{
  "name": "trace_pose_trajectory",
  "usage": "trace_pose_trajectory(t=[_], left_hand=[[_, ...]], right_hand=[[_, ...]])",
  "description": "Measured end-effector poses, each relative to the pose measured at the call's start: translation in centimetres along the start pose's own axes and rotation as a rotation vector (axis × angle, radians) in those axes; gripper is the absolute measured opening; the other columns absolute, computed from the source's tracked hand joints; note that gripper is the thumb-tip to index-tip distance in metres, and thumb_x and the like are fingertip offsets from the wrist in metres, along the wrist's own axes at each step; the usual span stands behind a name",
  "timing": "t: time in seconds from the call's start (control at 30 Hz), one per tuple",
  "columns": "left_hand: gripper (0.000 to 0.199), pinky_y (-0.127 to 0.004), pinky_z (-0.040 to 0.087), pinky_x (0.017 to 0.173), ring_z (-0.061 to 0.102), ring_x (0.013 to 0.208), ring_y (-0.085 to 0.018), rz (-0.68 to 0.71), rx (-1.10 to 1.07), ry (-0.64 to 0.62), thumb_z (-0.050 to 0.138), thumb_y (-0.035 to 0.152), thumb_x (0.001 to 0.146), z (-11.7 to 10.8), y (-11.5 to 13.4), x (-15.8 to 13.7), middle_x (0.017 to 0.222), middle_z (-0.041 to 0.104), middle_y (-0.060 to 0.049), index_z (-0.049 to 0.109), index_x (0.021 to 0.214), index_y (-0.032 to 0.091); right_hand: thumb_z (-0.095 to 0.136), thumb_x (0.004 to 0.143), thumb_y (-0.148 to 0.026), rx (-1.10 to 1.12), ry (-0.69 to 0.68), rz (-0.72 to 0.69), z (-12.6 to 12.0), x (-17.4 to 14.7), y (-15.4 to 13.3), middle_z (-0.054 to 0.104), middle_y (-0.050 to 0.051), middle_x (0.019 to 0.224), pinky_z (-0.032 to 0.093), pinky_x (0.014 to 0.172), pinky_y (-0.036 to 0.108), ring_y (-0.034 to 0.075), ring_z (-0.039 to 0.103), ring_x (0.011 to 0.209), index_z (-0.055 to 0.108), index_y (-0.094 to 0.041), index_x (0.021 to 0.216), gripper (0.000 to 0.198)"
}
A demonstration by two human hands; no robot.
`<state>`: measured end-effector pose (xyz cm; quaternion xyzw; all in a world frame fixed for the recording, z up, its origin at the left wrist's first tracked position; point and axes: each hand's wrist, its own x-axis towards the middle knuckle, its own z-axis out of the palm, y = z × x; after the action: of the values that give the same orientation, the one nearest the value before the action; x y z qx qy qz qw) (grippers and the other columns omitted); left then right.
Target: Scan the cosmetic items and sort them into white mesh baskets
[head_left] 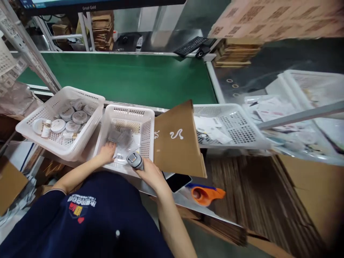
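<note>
Two bare hands are at the middle basket (pixel 129 108), the central one of three white perforated baskets in a row on the table (pixel 184 197). The left hand (pixel 108 152) reaches inside near its near left corner, its fingers partly bent beside some clear plastic packets (pixel 125 138); whether they grip a packet or only rest against one cannot be told. The right hand (pixel 150 172), by the same basket's near right corner, has its fingers wrapped around a grey handheld scanner (pixel 135 160), whose head sits above the basket's near side. The packets lie within the basket, some dark inside, with printed characters showing on a white label below them. Toward the table's left end, the left basket (pixel 48 147) holds several round lidded tins (pixel 80 117) and a small bottle (pixel 46 129). A brown cardboard piece (pixel 177 152) with a white squiggle leans between the middle basket and the right basket (pixel 242 134), in which white papers (pixel 211 125) lie. At the table's near edge, a black-screened phone (pixel 177 182) lies partly under the cardboard, with an orange tape dispenser (pixel 206 194) just to its right. Along the table's far edge runs a green conveyor belt (pixel 134 77).
</note>
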<state>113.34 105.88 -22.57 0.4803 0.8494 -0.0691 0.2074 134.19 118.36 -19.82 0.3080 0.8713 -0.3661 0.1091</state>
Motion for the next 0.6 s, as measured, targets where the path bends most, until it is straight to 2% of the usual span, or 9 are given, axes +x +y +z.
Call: trace_pose_trajectory(t=[0.1, 0.17, 0.23, 0.3, 0.33, 0.4, 0.43, 0.5, 0.6], left_hand=[[0.085, -0.057, 0.048, 0.121, 0.056, 0.144, -0.045, 0.058, -0.219, 0.224, 0.085, 0.035, 0.085, -0.7, -2.3, -1.5, 0.154, 0.056, -0.029, 0.045, 0.156, 0.01], [0.101, -0.061, 0.045, 0.124, 0.052, 0.149, -0.043, 0.123, -0.529, 0.435, 0.087, 0.05, 0.082, -2.1, -3.9, -3.4, 0.161, 0.051, -0.028, 0.033, 0.162, 0.016], [0.106, -0.061, 0.051, 0.119, 0.057, 0.146, -0.04, 0.208, -0.912, 0.51, 0.078, 0.068, 0.084, -3.8, -5.0, -5.4, 0.162, 0.051, -0.025, 0.026, 0.163, 0.02], [0.094, -0.06, 0.058, 0.111, 0.066, 0.135, -0.038, 0.278, -1.261, 0.435, 0.051, 0.081, 0.095, -5.2, -5.3, -7.3, 0.157, 0.058, -0.026, 0.028, 0.161, 0.018], [0.088, -0.06, 0.059, 0.108, 0.069, 0.131, -0.038, 0.292, -1.382, 0.38, 0.032, 0.081, 0.101, -5.6, -5.2, -8.1, 0.154, 0.06, -0.027, 0.031, 0.16, 0.015], [0.087, -0.062, 0.06, 0.106, 0.07, 0.129, -0.039, 0.256, -1.497, 0.295, 0.003, 0.068, 0.105, -5.9, -4.6, -9.2, 0.152, 0.062, -0.031, 0.035, 0.159, 0.009], [0.086, -0.062, 0.061, 0.104, 0.069, 0.131, -0.04, 0.212, -1.522, 0.266, -0.002, 0.062, 0.106, -5.7, -4.2, -9.6, 0.152, 0.062, -0.031, 0.036, 0.16, 0.006], [0.083, -0.061, 0.061, 0.101, 0.067, 0.133, -0.042, 0.1, -1.585, 0.21, 0.003, 0.055, 0.106, -4.8, -3.5, -9.9, 0.152, 0.062, -0.029, 0.037, 0.162, 0.005], [0.086, -0.056, 0.063, 0.098, 0.066, 0.135, -0.041, -0.05, -1.742, 0.124, 0.019, 0.061, 0.101, -2.9, -2.9, -9.8, 0.155, 0.062, -0.027, 0.041, 0.163, 0.007]], right_hand=[[0.069, 0.099, -0.029, 0.039, 0.019, -0.002, 0.1, -0.5, 0.0, 0.068, 0.019, 0.139, 0.049, 0.107, 0.04, 0.036, 0.064, 0.134, 0.065, -0.014, 0.14, 0.044], [0.071, 0.097, -0.029, 0.068, 0.001, -0.046, 0.3, -0.5, -0.5, 0.069, 0.017, 0.137, 0.05, 0.106, 0.039, 0.035, 0.065, 0.132, 0.065, -0.016, 0.141, 0.047], [0.073, 0.095, -0.026, 0.083, -0.019, -0.092, 0.4, 0.0, -1.3, 0.07, 0.014, 0.134, 0.05, 0.105, 0.037, 0.032, 0.066, 0.129, 0.065, -0.019, 0.142, 0.048], [0.073, 0.094, -0.024, 0.066, -0.02, -0.099, 0.4, 0.9, -2.2, 0.07, 0.014, 0.134, 0.05, 0.104, 0.036, 0.032, 0.066, 0.129, 0.065, -0.019, 0.141, 0.048], [0.073, 0.095, -0.024, 0.047, -0.014, -0.085, 0.4, 1.5, -2.6, 0.069, 0.016, 0.136, 0.05, 0.103, 0.037, 0.034, 0.066, 0.129, 0.065, -0.017, 0.141, 0.047], [0.072, 0.097, -0.028, 0.011, 0.002, -0.053, 0.2, 2.6, -3.2, 0.067, 0.02, 0.137, 0.051, 0.1, 0.04, 0.038, 0.066, 0.127, 0.065, -0.014, 0.139, 0.045], [0.071, 0.098, -0.03, -0.001, 0.006, -0.045, 0.1, 3.1, -3.5, 0.067, 0.021, 0.137, 0.051, 0.098, 0.041, 0.039, 0.067, 0.126, 0.066, -0.013, 0.137, 0.044], [0.069, 0.099, -0.032, -0.022, 0.014, -0.036, -0.2, 3.9, -3.9, 0.068, 0.022, 0.133, 0.051, 0.095, 0.041, 0.039, 0.068, 0.123, 0.067, -0.012, 0.134, 0.04], [0.069, 0.098, -0.032, -0.037, -0.007, -0.054, -0.7, 4.6, -4.5, 0.071, 0.02, 0.126, 0.05, 0.091, 0.037, 0.037, 0.07, 0.117, 0.069, -0.014, 0.129, 0.035]])
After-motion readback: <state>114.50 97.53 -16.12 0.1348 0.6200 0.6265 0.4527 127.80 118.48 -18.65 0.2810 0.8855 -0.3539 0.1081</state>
